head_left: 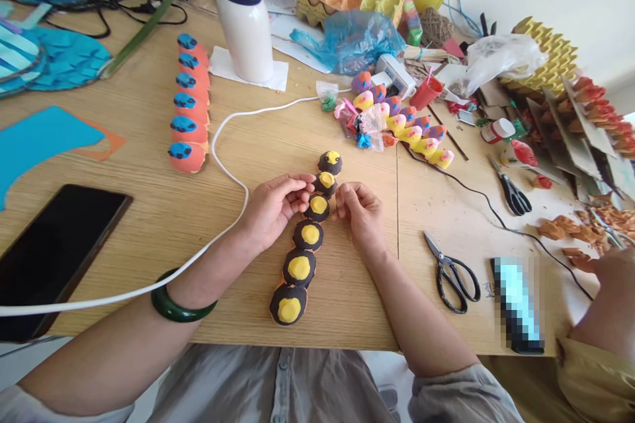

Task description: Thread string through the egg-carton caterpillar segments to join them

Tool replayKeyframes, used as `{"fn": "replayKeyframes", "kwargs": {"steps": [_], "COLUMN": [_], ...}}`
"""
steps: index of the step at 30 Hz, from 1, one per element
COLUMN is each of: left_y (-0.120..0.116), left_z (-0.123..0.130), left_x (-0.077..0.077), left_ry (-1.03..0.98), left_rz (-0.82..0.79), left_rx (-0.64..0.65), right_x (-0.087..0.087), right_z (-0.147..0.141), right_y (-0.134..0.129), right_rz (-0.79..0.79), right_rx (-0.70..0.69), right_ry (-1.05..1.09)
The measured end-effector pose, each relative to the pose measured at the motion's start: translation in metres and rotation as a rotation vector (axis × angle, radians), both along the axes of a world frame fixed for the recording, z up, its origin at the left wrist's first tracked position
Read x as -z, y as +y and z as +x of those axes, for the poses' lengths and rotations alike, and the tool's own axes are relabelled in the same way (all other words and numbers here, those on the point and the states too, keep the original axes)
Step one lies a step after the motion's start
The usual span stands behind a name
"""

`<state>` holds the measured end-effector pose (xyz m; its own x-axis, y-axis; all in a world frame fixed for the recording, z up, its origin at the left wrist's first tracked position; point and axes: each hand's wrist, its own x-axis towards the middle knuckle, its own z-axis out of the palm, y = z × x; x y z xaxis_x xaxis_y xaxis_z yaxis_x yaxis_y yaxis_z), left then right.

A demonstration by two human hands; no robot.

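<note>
A caterpillar cut from egg carton, its bumps painted black with yellow spots, lies lengthwise on the table in front of me. Two small eyes mark its far end. My left hand is at its left side, with thumb and fingertips closed against the edge of the bumps behind the head. Just to the right, my right hand has thumb and forefinger pinched close beside the same bumps. Whatever that pinch may hold is too small to make out. A white cable passes over my left forearm, above a dark green bangle.
An orange-and-blue egg-carton strip, white flask and phone lie to the left. Pink-yellow strips lie behind. Black-handled scissors sit at right, near a blurred-out object. Another person's hand works at the right edge.
</note>
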<state>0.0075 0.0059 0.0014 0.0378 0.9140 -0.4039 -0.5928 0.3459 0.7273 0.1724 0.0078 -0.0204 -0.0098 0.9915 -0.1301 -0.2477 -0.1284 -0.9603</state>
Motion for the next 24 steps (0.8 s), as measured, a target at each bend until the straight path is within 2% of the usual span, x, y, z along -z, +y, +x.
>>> {"fn": "replayKeyframes", "kwargs": {"steps": [4, 19, 24], "left_y": [-0.0014, -0.0035, -0.0064], "left_z": [0.0001, -0.0003, 0.0012], "left_x": [0.0000, -0.0008, 0.0036], "left_ry": [0.000, 0.079, 0.197], "left_rz": [0.018, 0.067, 0.132], "left_rx": [0.048, 0.069, 0.093], "right_x": [-0.0006, -0.0033, -0.0016], "right_z": [-0.0002, -0.0013, -0.0022], "right_y": [-0.0003, -0.0027, -0.0040], "right_rz": [0.006, 0.028, 0.001], "right_rx": [-0.017, -0.020, -0.032], "right_ry": [-0.019, -0.038, -0.074]}}
